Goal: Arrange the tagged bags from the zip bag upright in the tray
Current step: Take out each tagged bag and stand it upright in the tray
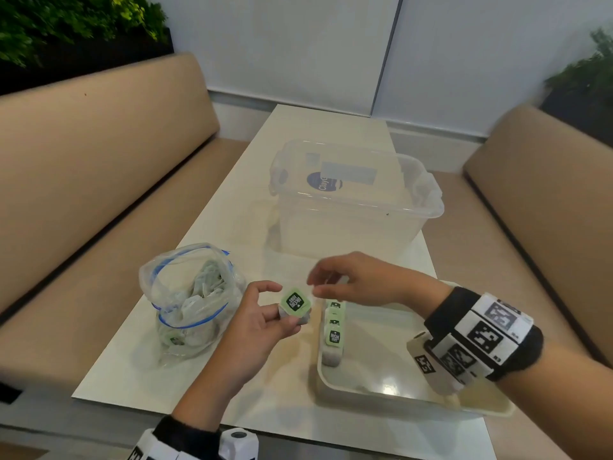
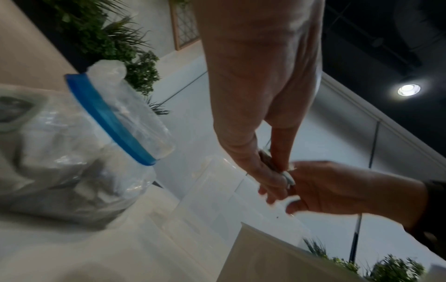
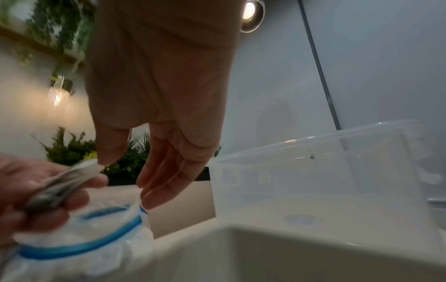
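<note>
My left hand point(image 1: 280, 308) grips a tea bag point(image 1: 295, 303) with a green square tag, just left of the white tray point(image 1: 365, 388). My right hand point(image 1: 315, 287) hovers beside it, its thumb touching the tag's right corner while the other fingers hang loose. In the right wrist view the right hand point(image 3: 126, 175) shows a thumb tip on the tea bag point(image 3: 62, 183). Several tagged bags point(image 1: 333, 333) stand upright in a row along the tray's left wall. The open zip bag point(image 1: 189, 293), blue-rimmed, stands to the left with more bags inside.
A clear plastic storage box point(image 1: 351, 200) stands behind the tray in the middle of the white table point(image 1: 232, 200). Tan benches point(image 1: 99, 180) flank the table on both sides. The tray's right part holds nothing I can see.
</note>
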A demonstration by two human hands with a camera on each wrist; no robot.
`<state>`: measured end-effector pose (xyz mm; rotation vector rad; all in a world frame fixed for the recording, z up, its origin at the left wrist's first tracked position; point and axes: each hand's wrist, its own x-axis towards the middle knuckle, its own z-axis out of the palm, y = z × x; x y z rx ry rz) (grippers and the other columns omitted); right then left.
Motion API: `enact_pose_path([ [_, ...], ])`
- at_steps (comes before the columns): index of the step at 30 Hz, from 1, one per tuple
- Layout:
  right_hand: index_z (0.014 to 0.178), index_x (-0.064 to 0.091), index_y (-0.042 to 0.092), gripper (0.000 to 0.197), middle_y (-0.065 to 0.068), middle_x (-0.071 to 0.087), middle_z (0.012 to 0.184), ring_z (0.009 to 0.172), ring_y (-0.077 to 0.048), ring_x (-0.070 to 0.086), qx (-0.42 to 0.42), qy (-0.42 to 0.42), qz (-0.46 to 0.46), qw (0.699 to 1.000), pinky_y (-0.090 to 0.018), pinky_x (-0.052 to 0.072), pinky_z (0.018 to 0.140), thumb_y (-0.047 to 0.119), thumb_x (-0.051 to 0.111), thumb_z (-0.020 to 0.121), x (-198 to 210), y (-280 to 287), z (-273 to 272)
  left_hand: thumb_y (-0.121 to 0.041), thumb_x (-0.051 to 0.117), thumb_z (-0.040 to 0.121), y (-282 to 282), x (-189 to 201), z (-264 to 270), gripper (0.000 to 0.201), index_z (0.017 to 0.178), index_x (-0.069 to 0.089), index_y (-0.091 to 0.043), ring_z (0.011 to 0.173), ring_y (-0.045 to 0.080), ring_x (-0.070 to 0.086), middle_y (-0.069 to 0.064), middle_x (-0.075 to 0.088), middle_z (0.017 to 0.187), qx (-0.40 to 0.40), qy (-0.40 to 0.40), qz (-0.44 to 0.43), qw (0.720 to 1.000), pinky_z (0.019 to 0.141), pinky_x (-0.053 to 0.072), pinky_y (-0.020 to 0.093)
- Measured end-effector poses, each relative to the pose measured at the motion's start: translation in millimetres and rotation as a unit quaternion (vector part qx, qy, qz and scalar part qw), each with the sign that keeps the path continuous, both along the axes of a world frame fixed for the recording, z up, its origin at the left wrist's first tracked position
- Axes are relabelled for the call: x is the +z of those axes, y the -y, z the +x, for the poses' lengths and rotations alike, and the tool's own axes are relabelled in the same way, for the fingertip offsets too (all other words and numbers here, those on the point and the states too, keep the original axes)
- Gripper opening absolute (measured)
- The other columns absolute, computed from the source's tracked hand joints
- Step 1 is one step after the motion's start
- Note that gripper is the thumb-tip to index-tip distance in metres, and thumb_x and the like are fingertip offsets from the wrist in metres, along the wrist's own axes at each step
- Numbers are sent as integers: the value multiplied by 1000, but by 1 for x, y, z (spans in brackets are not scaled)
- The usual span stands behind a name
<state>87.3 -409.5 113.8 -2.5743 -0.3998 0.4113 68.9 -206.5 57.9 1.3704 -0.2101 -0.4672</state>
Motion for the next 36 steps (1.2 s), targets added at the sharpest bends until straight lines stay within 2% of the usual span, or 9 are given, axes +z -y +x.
enact_pose_path([
  [5, 118, 57, 24, 36, 8, 64, 106, 94, -2, 62, 36, -10, 101, 994, -15, 52, 76, 21, 69, 84, 22, -14, -8, 5, 61, 86, 7, 9, -3, 37, 111, 41, -14, 82, 21, 72, 7, 76, 88, -50, 20, 42, 998, 73, 55, 22],
  [11, 119, 60, 30, 46, 10, 57, 107, 96, -5, 57, 116, 3, 68, 991, -24, 54, 77, 15, 72, 77, 28, -14, -14, 5, 66, 81, 3, 20, -2, 31, 107, 60, -12, 76, 21, 73, 12, 75, 85, -55, 31, 78, 995, 69, 54, 21],
  [15, 101, 69, 21, 20, 5, 65, 91, 76, -4, 60, 54, 51, 120, 990, -17, 50, 68, 20, 73, 81, 23, -19, -13, 1, 71, 78, 0, 23, -1, 23, 98, 68, -10, 72, 21, 71, 7, 75, 82, -30, 46, 94, 994, 78, 55, 27],
  [18, 88, 68, 19, 2, 4, 67, 82, 68, -3, 60, -9, 14, 207, 978, -25, 53, 67, 17, 66, 87, 25, -19, -14, 2, 72, 76, -1, 24, -2, 20, 92, 71, -10, 69, 19, 69, 8, 75, 81, -4, 69, 86, 994, 73, 55, 26],
  [24, 79, 66, 23, 17, 7, 60, 77, 70, -7, 50, -47, -70, 246, 966, -27, 46, 69, 23, 56, 94, 31, -19, -19, 3, 74, 74, -2, 21, -6, 26, 92, 67, -14, 83, 13, 69, 0, 73, 90, -16, 101, 105, 989, 75, 54, 19],
  [27, 82, 60, 21, 18, 6, 55, 76, 69, -7, 48, -11, -100, 235, 967, -25, 44, 67, 22, 50, 97, 39, -22, -21, -3, 73, 66, -5, 19, -6, 52, 113, 52, -10, 106, 23, 66, 8, 69, 110, -100, -24, -14, 995, 86, 55, 32],
  [30, 84, 55, 20, 17, 5, 53, 79, 69, -9, 54, 23, -134, 203, 970, -24, 49, 64, 24, 47, 98, 46, -24, -21, -7, 68, 61, -4, 24, -5, 59, 118, 53, -6, 98, 37, 66, 27, 63, 110, -133, -204, -208, 947, 76, 58, 39],
  [34, 82, 58, 20, 10, 4, 60, 83, 75, -25, 66, 26, -154, 164, 974, -32, 58, 72, 23, 60, 91, 55, -24, -21, 4, 66, 72, 4, 24, -8, 37, 108, 61, -4, 74, 22, 66, 15, 67, 92, -106, -143, -150, 973, 68, 57, 30],
  [36, 84, 59, 21, 10, 5, 64, 85, 73, -21, 68, 24, -141, 140, 980, -29, 57, 73, 19, 69, 84, 59, -23, -21, 4, 67, 72, 6, 23, -9, 34, 105, 64, -4, 73, 18, 67, 11, 69, 91, -83, -111, -136, 981, 68, 57, 27],
])
